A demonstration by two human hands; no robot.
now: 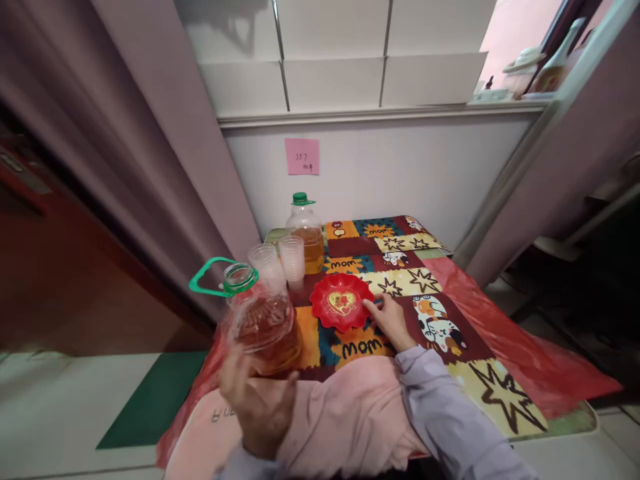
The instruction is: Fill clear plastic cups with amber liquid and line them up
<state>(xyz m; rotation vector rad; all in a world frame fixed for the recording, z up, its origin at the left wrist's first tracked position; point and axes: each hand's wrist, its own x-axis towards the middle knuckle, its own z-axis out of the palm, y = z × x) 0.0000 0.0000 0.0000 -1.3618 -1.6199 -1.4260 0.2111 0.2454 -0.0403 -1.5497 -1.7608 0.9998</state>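
Observation:
A red scalloped plate (325, 310) with a gold heart in its middle lies on the patterned mat. My right hand (390, 321) holds the plate's right rim, fingers closed at the edge. My left hand (260, 400), slightly blurred, is raised in front of the nearer plastic jug (265, 333), thumb and fingers apart with nothing in them. This jug has a green handle (206, 277), an uncapped mouth and amber liquid inside. Behind it stand two stacks of clear plastic cups (293, 260). A second jug (305, 237) with a green cap holds similar liquid.
The mat (435, 313) bears "mom" lettering and cats; its back part is folded over. Red plastic sheeting (520, 333) covers the table's sides. A pink note (302, 157) is stuck to the back wall. Curtains (165, 147) hang on both sides. A pink cloth (350, 407) lies at the near edge.

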